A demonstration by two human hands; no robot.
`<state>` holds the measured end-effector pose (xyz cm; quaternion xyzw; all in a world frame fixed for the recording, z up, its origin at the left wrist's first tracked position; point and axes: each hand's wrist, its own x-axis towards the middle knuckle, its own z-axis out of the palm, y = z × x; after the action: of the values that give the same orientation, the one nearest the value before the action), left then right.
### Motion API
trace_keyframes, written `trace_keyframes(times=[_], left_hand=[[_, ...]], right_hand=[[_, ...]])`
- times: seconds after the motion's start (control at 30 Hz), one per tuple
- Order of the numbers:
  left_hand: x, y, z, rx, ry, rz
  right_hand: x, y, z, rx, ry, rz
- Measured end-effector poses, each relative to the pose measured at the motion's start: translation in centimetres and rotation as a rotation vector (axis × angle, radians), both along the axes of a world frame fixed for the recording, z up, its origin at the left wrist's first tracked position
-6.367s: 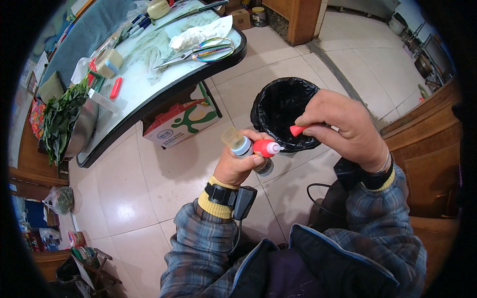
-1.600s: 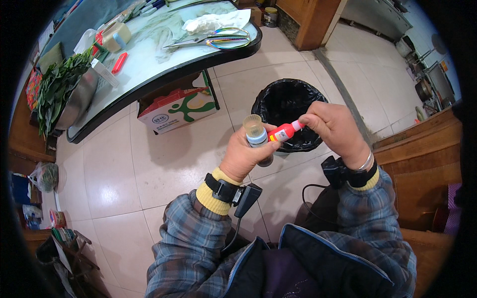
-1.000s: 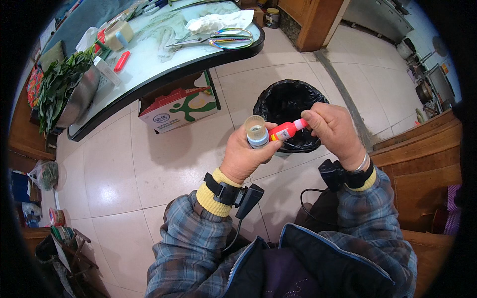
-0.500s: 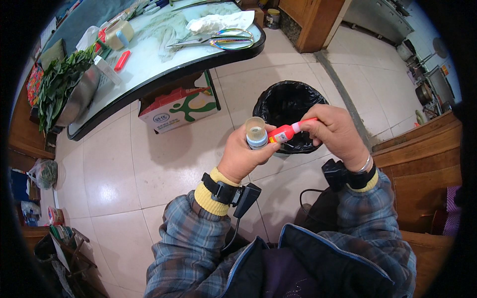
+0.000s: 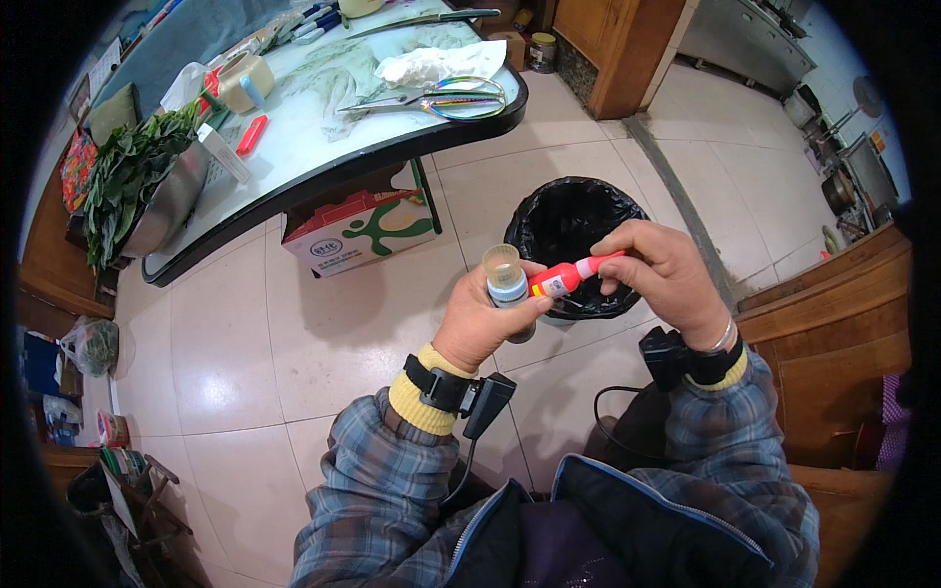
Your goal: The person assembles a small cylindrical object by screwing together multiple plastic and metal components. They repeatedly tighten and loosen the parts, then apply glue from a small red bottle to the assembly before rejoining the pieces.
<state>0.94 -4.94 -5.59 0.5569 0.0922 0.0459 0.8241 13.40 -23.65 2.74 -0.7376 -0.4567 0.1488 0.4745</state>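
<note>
My left hand (image 5: 477, 319) is closed around a small bottle (image 5: 506, 287) with a light blue collar and a cloudy, see-through cup-shaped top. Between that hand's thumb and fingers is also the wide end of a small red squeeze bottle (image 5: 556, 281) with a white and yellow label. At its other end, past a pink neck, my right hand (image 5: 671, 279) pinches the narrow red tip. The red bottle lies nearly level, rising slightly to the right, and its left end touches or nearly touches the blue collar. Much of the blue-collared bottle's body is hidden by my left fingers.
Just beyond my hands stands a bin (image 5: 559, 211) lined with a black bag. A dark-edged table (image 5: 304, 147) at the far left bears scissors (image 5: 441, 101), a knife (image 5: 431, 20), crumpled white paper (image 5: 431, 65) and a metal bowl (image 5: 167, 196) of leafy greens. Underneath is a carton (image 5: 368, 235).
The whole view has shifted slightly, so the table and bin sit lower in it. Both hands keep their hold on the two bottles, with little visible movement between them.
</note>
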Motion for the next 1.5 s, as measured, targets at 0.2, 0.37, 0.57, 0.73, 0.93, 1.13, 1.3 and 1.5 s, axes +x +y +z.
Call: trace_keyframes(times=[0.2, 0.37, 0.57, 0.73, 0.93, 1.13, 1.3, 1.5], left_hand=[[-0.3, -0.2, 0.0, 0.125, -0.013, 0.063], [-0.1, -0.8, -0.2, 0.236, -0.066, 0.140], [0.1, -0.8, -0.2, 0.226, -0.070, 0.112], [-0.1, -0.4, 0.2, -0.081, -0.007, -0.010], [0.1, -0.7, 0.1, -0.271, -0.059, -0.160], [-0.1, -1.3, 0.1, -0.334, -0.070, -0.123], [-0.2, -2.0, 0.3, -0.115, -0.050, 0.066], [0.1, -2.0, 0.6, 0.088, -0.035, 0.179]], right_hand=[[-0.5, 0.5, -0.3, -0.021, 0.108, -0.087], [-0.6, 1.0, -0.4, -0.069, -0.139, -0.162], [-0.3, 0.8, -0.2, -0.156, -0.149, -0.165], [0.6, 0.4, -0.5, 0.081, 0.180, 0.077], [1.2, 0.9, -2.2, 0.281, 0.463, 0.372], [0.0, 1.8, -3.2, 0.372, 0.624, 0.305], [-1.2, 2.9, -3.6, 0.470, 0.729, 0.141], [-1.9, 3.5, -3.7, 0.464, 0.727, -0.035]])
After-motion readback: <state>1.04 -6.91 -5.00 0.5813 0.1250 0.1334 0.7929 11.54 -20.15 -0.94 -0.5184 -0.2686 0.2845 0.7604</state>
